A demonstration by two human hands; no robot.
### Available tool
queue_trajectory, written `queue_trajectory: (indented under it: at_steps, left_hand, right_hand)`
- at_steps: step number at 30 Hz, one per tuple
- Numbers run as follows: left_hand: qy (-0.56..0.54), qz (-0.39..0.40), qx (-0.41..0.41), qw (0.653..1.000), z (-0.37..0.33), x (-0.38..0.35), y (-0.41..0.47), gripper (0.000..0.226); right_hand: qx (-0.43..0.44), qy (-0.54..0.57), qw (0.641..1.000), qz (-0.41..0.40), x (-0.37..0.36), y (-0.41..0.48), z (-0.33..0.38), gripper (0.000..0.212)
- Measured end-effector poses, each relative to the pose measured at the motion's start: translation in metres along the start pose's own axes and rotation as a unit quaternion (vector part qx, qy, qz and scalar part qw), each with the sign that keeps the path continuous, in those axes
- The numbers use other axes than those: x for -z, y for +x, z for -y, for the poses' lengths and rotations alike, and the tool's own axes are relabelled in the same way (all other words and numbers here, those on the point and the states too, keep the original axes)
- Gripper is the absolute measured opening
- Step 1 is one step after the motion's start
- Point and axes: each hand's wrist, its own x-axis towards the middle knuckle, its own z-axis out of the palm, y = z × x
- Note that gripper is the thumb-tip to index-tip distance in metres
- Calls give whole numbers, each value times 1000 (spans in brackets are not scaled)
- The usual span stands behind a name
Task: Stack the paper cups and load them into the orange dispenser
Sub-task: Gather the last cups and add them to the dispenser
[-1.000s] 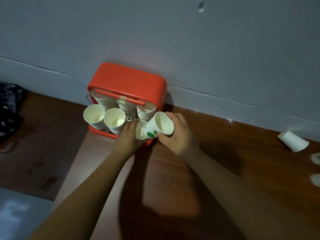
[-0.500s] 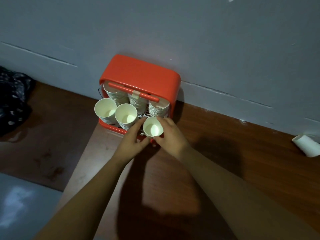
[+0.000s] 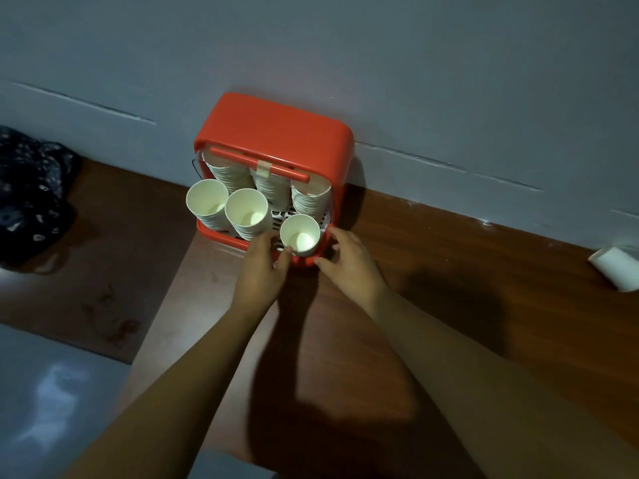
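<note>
Grips wide, your left hand (image 3: 261, 262) and right hand (image 3: 350, 262) are flanking the boxy orange plastic dispenser's (image 3: 276, 126) 6th stack (image 3: 299, 235); 1 white paper cup (image 3: 619, 271) is lying loose.

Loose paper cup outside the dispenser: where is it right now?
In the head view the loose cup lies on its side at the far right edge, on the wooden surface by the wall, well right of the orange dispenser.

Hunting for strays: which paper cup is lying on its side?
The white paper cup at far right on the brown wooden surface; others stand in the orange plastic dispenser.
</note>
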Motion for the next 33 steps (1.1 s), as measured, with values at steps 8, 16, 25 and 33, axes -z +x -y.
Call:
queue_trajectory:
  at_steps: [8,16,25,33]
  left_hand:
    - [90,120,54,987,-48,-52,-57,25]
    - [146,207,-109,961,-192,-197,-78,27]
    - [138,280,-260,914,-351,-376,-104,32]
    - [152,391,-338,842,-421,-516,-138,70]
  right_hand:
    - [-90,-127,987,-27,94,-99,-119,65]
    - [-163,-171,961,-142,262,-210,-237,62]
    - [-193,-144,923,-301,411,-292,-338,57]
    - [-314,-102,902,-279,455,-331,-425,85]
